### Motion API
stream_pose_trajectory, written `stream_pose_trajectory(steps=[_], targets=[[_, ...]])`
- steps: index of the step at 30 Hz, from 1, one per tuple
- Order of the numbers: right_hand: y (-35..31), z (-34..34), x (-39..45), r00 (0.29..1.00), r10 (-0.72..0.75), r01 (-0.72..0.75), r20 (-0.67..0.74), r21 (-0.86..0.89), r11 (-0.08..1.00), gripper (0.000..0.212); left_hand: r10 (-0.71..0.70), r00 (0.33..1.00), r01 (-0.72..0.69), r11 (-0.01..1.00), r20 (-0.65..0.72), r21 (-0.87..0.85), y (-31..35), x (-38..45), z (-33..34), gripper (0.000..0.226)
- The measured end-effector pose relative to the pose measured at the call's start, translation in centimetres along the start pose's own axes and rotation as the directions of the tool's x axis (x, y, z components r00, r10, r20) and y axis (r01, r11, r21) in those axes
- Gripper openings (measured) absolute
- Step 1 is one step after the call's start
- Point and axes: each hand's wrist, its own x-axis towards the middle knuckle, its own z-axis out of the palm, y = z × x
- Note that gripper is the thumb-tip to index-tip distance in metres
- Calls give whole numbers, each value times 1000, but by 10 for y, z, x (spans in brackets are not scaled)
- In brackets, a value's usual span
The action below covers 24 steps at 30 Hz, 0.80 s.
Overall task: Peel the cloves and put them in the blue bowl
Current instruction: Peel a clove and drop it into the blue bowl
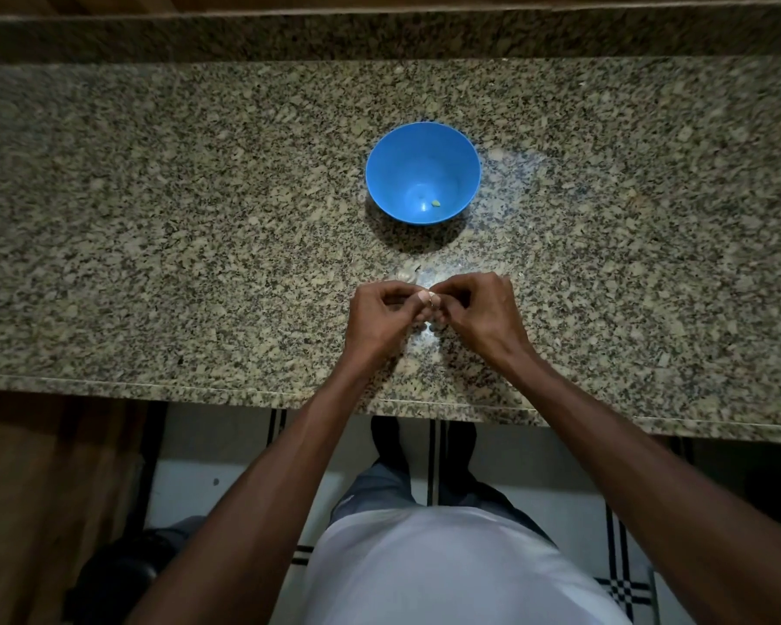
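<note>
The blue bowl (422, 173) stands on the granite counter (199, 218), with one small pale clove piece (436, 203) on its bottom. Below it, near the counter's front, my left hand (382, 320) and my right hand (479, 315) meet fingertip to fingertip. Both pinch a small garlic clove (429, 299) between thumbs and forefingers; most of it is hidden by the fingers. A few pale cloves or skins (402, 276) lie on the counter just beyond my hands, hard to tell from the speckled stone.
The counter's front edge (244, 392) runs just under my wrists. A raised granite ledge (379, 33) lines the back. Tiled floor and my legs show below the counter.
</note>
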Motion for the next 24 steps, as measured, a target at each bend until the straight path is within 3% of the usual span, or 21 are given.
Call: stream_pose_trajectory(steps=[4,6,10,14,16,20,22,24], targets=[[6,-4,5,966,236,-258,110,291,921,12,-120,989,131,980,81,-151,-1,2,-5,20],[8,-7,6,939,298,-343,171,424,838,13,-112,990,122,985,82,-124,0,4,-5,19],[6,-14,9,893,364,-449,264,478,755,13,107,994,-112,977,37,179,-2,5,1,11],[0,-17,14,758,520,-649,394,537,538,6,376,923,-381,857,85,348,4,4,2,16],[0,-15,14,736,540,-671,408,546,502,6,432,893,-442,796,122,414,4,6,1,16],[-2,-7,8,839,492,-535,234,517,668,12,469,881,-439,760,63,479,0,6,6,15],[-2,-1,6,894,435,-436,106,427,793,14,407,912,-344,827,-50,445,2,2,12,14],[-2,4,6,936,352,-339,12,298,892,12,257,954,-195,924,-154,329,1,-1,18,10]])
